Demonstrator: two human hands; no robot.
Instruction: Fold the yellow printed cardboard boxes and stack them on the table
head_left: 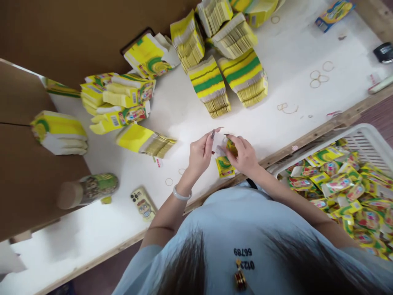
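A small carton (232, 148), its white inner side and a yellow printed panel showing, lies between my two hands above the table's front edge. My left hand (200, 153) pinches its white end with thumb and fingers. On the other side my right hand (243, 155) has its fingers closed around the yellow panel. Just below, a second yellow-green carton (225, 167) lies on the white table, partly under the hands. Farther back stand bundles of flat yellow cartons (210, 84), and a loose stack (144, 141) lies to the left.
A white basket (367, 135) of packed yellow cartons (344, 184) stands at right. To the left are a carton pile (123, 96), a jar (98, 189) and a phone (143, 204). Rubber bands (315, 79), a blue box (333, 15) and a black object (383, 52) lie at right.
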